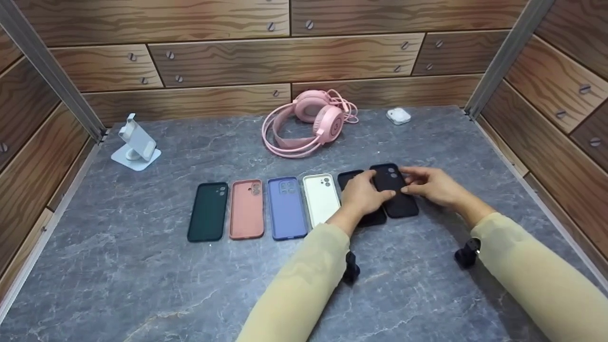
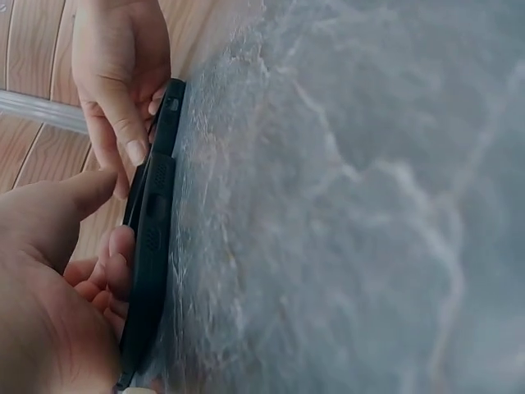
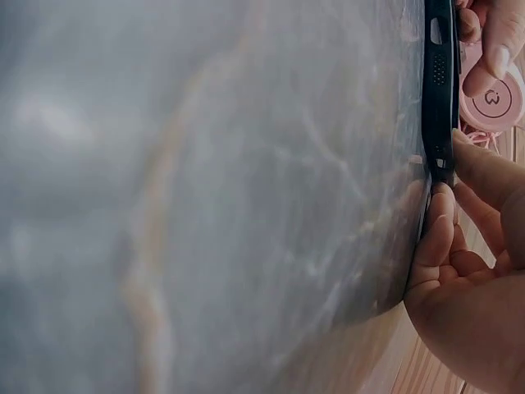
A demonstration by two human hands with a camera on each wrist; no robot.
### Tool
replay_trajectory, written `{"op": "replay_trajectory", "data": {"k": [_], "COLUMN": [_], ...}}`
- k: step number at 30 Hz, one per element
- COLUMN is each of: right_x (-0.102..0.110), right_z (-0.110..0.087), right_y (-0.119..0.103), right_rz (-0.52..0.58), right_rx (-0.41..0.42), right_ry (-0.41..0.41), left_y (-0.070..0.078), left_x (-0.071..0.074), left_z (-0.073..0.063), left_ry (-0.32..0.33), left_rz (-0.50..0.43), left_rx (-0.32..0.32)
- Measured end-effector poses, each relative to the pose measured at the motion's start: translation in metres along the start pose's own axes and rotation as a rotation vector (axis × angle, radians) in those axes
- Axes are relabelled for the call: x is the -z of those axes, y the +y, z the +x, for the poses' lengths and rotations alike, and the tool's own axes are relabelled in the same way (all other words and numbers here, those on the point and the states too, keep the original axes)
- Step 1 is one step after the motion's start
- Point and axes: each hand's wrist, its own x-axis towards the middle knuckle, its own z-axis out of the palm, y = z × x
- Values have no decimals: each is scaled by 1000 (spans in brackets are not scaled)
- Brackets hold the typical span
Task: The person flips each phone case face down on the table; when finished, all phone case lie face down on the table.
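Observation:
Two black phone cases lie side by side at the right end of a row. My right hand holds the right-hand black phone case by its right edge, thumb on top and other fingers at the side. Over the left-hand black phone case lies my left hand, hiding much of it. Its thumb reaches out onto the right-hand case. In the left wrist view, the left fingers rest against the nearer black case. The right wrist view shows the right thumb at the case's edge.
Leftward in the row lie a white case, a blue-violet case, a pink case and a dark green case. Behind stand pink headphones, a white stand and a small white object. Wood-patterned walls enclose the table.

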Motion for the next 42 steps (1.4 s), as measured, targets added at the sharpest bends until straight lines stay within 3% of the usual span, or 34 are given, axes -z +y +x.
{"op": "replay_trajectory", "data": {"k": [20, 42], "right_x": [2, 1], "right_z": [2, 2], "right_y": [2, 4], "right_rz": [-26, 7], "right_rx": [-3, -13], "right_ry": [1, 5], "left_y": [4, 1], "left_x": [-3, 4], "left_z": [6, 5], "left_ry": [2, -34], "left_rz": [69, -48], "left_rx": [58, 34]}}
